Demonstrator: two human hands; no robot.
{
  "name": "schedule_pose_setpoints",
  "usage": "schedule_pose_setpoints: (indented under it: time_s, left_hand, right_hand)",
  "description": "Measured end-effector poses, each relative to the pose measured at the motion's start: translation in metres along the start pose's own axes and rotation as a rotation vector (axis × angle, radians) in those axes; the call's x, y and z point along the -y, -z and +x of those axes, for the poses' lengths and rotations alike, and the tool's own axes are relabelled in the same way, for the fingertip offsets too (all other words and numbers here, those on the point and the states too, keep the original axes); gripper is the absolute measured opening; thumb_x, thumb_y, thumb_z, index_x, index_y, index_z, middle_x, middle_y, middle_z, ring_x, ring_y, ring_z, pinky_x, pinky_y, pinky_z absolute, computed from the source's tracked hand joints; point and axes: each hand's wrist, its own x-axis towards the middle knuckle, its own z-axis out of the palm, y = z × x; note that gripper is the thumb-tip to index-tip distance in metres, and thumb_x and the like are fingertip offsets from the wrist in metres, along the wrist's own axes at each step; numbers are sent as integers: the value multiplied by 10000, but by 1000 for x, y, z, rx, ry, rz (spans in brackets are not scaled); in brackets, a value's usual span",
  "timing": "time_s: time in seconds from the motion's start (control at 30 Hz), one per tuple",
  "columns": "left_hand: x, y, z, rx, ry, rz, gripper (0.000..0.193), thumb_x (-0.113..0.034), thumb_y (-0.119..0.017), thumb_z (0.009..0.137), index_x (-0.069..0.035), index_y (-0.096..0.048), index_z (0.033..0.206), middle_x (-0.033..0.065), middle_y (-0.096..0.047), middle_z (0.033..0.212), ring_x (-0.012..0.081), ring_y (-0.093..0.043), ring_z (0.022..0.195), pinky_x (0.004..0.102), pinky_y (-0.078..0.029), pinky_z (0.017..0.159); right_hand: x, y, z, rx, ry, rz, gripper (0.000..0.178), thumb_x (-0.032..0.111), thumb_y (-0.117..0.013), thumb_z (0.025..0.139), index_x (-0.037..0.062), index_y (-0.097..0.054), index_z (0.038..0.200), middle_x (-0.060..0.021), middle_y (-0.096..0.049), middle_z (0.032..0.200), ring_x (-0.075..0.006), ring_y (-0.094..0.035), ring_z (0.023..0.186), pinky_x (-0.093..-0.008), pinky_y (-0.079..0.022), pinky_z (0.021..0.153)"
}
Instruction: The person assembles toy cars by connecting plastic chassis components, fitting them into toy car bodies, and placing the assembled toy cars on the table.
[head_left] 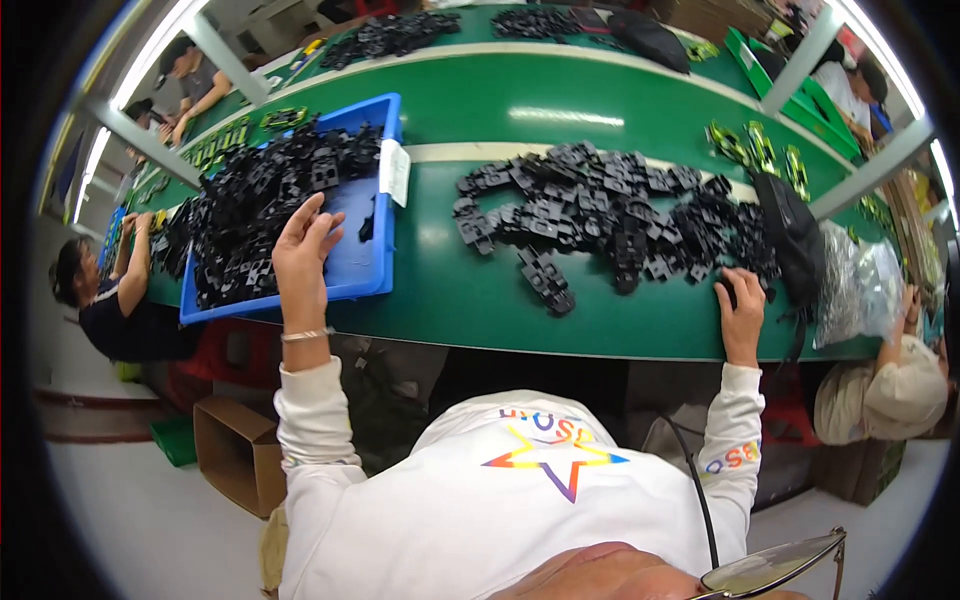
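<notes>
My left hand [305, 245] is raised over the right part of a blue plastic bin [390, 235], its fingers loosely bent and apart, with nothing visible in them. Small black plastic parts [255, 190] heap up inside the bin, while the blue floor shows at its right end. My right hand [741, 312] is at the near right edge of a loose pile of black plastic parts [590, 205] on the green table [440, 310]. Its fingers curl down around a small dark part there, only partly visible. A short joined cluster of parts [546, 281] lies in front of the pile.
A black bag [793, 235] and clear plastic bags [858, 285] lie right of the pile. Green-yellow parts [760, 148] are behind it. Co-workers sit at left [125, 300] and right [885, 390]. A cardboard box [238, 455] stands on the floor at left.
</notes>
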Motion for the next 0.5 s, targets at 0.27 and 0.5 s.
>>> schedule_pose_setpoints:
  time_s: [0.27,0.5]
  left_hand:
    - [35,-36,-5,113,-354,819,292,-79,-610,900,-49,-652,1187,131,-636,1068,284,-658,902,355,-523,804]
    - [40,4,41,321,-218,1234,535,-303,-723,851,42,-559,1227,220,-597,1143,390,-630,999,432,-529,844]
  right_hand:
    - [-14,0,-13,13,-8,-39,229,111,-675,901,35,-681,1116,-107,-641,1120,-294,-600,1043,-383,-437,923]
    - [-18,0,-10,106,-23,-101,219,108,-640,926,32,-672,1129,-114,-636,1132,-295,-598,1050,-392,-441,919]
